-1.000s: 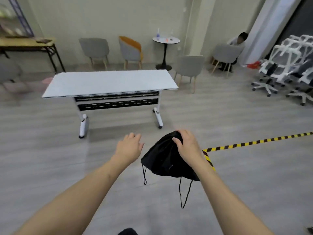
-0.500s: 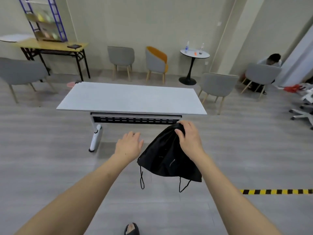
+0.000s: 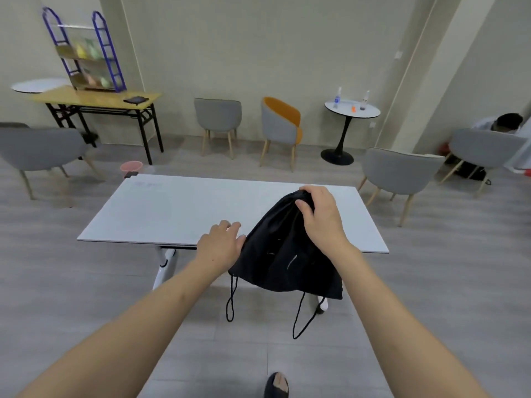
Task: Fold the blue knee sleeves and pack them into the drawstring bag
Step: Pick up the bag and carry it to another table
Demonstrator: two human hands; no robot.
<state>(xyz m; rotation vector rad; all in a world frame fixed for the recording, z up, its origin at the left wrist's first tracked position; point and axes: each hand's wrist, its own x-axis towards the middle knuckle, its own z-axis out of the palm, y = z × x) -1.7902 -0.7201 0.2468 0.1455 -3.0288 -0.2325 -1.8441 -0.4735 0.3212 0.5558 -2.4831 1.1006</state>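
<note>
Near the middle of the frame the right hand (image 3: 320,218) curls its fingers round the gathered top of the black drawstring bag (image 3: 283,254) and holds it up, so that the body of the bag hangs down in front of the near edge of the white table (image 3: 172,211). Two black cords (image 3: 231,300) dangle in loops from the bag's lower corners, over the grey floor (image 3: 86,297). The left hand (image 3: 219,247) is just to the left of the bag, palm down, its fingers relaxed and slightly spread; it holds nothing, and whether its thumb side touches the cloth cannot be told. The blue knee sleeves are not visible; the bag is closed at the top. At the bottom centre of the frame the tip of a foot in a dark sandal (image 3: 276,384) shows. Along the far wall, in the upper half of the frame, stand a yellow table (image 3: 97,99) with a blue-framed rack (image 3: 83,50) at upper left, a grey chair (image 3: 218,117), an orange-backed chair (image 3: 283,124), and a small round table (image 3: 352,112) carrying bottles. More grey chairs sit at the left and right edges.
</note>
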